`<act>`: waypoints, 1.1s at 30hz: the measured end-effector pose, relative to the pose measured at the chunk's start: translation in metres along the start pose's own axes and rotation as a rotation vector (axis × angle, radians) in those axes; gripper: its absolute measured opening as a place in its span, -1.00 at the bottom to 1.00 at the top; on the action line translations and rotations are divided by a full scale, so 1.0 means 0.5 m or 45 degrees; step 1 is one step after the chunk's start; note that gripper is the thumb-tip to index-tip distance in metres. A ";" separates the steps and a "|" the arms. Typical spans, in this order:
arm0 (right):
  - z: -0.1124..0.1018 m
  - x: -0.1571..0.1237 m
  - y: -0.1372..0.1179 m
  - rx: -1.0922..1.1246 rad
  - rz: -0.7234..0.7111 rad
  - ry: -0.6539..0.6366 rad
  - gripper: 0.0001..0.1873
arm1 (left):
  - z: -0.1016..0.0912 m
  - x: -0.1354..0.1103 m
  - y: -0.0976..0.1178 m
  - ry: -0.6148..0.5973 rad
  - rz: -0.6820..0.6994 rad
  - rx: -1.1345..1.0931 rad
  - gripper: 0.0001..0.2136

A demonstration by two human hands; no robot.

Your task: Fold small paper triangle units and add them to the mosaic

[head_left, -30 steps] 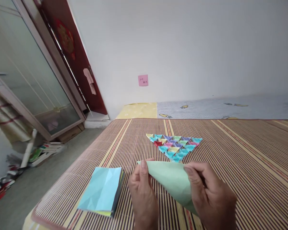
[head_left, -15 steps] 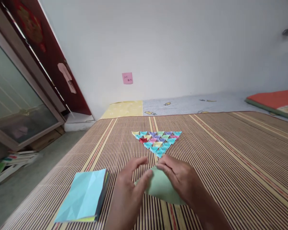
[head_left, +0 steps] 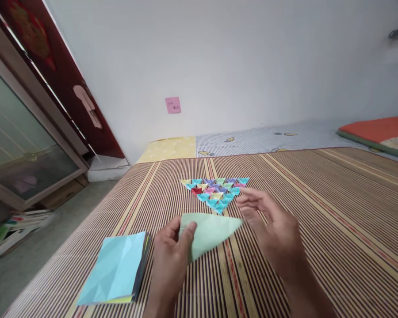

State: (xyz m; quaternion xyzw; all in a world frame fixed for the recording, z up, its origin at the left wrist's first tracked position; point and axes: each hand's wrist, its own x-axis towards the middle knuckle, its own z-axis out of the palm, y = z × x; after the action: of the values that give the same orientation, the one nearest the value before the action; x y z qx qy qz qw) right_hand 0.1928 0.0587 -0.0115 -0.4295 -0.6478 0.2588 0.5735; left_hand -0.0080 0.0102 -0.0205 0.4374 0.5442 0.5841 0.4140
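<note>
A light green sheet of paper (head_left: 210, 232), roughly triangular, is gripped at its left edge by my left hand (head_left: 172, 251), thumb on top and fingers behind. Its pointed corner faces right, close to my right hand (head_left: 273, 229), whose fingers are apart with nothing in them. Just beyond the hands, small folded paper pieces (head_left: 217, 190) in blue, yellow, purple, pink, red and green lie in rows that form a triangle pointing toward me. To the left of my left hand lies a stack of coloured paper (head_left: 117, 267) with a creased light blue sheet on top.
Everything lies on a striped woven mat (head_left: 318, 229). Against the white wall (head_left: 252, 62), which carries a pink note (head_left: 173, 105), runs patterned cloth (head_left: 252, 143). A folded orange pad (head_left: 381, 128) is at far right; a dark red door (head_left: 69, 79) stands left.
The green paper has turned, and its point is now to the right. My left hand has closed on its left edge. My right hand has let go and moved right, fingers apart.
</note>
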 end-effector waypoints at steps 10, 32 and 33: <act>0.134 -0.047 -0.039 0.999 0.519 -0.657 -0.73 | 0.018 -0.017 -0.017 0.485 0.313 0.199 -0.73; 0.065 -0.001 -0.025 0.677 0.204 -0.086 -0.66 | 0.049 -0.040 -0.006 0.629 0.577 0.617 -0.73; 0.063 -0.002 -0.024 0.672 0.209 -0.084 -0.68 | 0.048 -0.039 -0.008 0.613 0.554 0.581 -0.72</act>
State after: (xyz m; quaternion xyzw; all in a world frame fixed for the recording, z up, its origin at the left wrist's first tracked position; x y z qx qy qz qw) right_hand 0.1595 0.0571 -0.0087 -0.3077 -0.5393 0.4780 0.6213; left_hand 0.0205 -0.0016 -0.0252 0.4738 0.6361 0.6081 0.0336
